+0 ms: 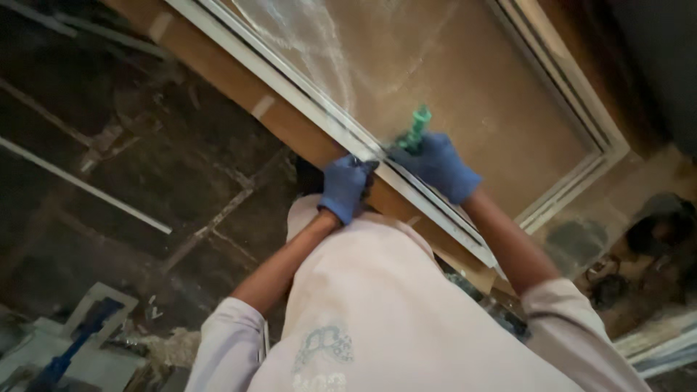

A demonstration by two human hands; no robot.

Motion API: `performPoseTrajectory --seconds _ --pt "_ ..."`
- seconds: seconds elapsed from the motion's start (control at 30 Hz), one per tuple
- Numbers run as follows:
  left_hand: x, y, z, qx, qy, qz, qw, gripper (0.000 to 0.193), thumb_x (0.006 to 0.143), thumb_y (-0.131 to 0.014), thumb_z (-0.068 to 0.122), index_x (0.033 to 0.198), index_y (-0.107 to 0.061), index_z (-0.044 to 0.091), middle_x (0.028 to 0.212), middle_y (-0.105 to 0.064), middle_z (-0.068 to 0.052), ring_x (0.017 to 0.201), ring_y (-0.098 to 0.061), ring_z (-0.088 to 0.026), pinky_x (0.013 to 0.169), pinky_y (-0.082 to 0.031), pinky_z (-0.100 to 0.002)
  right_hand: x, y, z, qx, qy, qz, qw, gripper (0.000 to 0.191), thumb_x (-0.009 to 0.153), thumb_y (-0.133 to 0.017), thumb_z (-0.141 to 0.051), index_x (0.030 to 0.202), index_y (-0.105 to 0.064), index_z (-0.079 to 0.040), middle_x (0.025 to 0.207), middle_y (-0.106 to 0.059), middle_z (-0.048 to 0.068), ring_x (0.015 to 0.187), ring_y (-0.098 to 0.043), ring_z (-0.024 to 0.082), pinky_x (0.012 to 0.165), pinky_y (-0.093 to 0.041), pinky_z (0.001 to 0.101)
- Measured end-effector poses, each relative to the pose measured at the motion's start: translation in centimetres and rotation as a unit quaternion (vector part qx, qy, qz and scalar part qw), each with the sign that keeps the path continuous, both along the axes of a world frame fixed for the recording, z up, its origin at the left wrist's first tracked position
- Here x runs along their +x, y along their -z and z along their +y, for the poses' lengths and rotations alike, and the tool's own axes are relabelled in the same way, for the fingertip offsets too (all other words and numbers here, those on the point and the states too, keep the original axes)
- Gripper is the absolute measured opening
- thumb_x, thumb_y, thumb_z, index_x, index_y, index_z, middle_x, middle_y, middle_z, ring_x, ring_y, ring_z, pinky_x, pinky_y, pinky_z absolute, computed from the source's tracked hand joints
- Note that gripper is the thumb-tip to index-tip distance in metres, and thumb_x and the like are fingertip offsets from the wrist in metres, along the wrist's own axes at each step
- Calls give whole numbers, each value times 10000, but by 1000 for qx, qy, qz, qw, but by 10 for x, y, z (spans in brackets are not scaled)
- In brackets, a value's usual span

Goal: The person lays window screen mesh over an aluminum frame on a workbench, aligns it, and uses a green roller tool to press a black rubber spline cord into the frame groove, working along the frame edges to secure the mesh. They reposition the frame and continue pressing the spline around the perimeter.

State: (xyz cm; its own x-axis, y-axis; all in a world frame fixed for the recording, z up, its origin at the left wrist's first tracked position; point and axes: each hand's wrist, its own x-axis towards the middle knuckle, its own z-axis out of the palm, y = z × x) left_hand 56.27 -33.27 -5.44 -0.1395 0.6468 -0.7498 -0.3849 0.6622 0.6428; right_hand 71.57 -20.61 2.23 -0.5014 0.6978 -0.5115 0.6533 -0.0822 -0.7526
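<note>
Item: framed glass panel [465, 94], flat, dusty and smeared, pale metal frame, brown board along its near edge, lying ahead of me at centre. Green-handled tool [416, 129], slim plastic, standing on the glass. My right hand [438, 165], blue-gloved, closed round the tool. My left hand [344, 186], blue-gloved, curled over the frame's edge.

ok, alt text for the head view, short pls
Looking down, a person in blue gloves works on a white-framed glass panel: the right hand grips a green-handled tool against the glass near the frame's edge, and the left hand presses on the frame rail. The panel rests on a brown board above a dark, littered floor.
</note>
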Motion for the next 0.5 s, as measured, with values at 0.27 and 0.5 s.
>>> performPoseTrajectory --seconds 0.27,0.5 --pt "-8 -3 9 -30 63 45 997 364 883 -791 266 638 -637 44 537 -652 -76 397 -607 -161 365 -480 -310 47 -7 -36 99 0 82 992 99 1025 -716 -110 1044 -778 -35 840 -740 87 706 -604 116 682 -550 285" --pt "-5 3 5 -21 84 85 993 343 887 -774 245 654 -637 33 549 -665 -91 397 -632 -166 370 -502 -321 67 19 -67 184 2 28 982 191 901 -801 -126 1058 -735 -42 908 -738 144 749 -719 263 678 -564 342"
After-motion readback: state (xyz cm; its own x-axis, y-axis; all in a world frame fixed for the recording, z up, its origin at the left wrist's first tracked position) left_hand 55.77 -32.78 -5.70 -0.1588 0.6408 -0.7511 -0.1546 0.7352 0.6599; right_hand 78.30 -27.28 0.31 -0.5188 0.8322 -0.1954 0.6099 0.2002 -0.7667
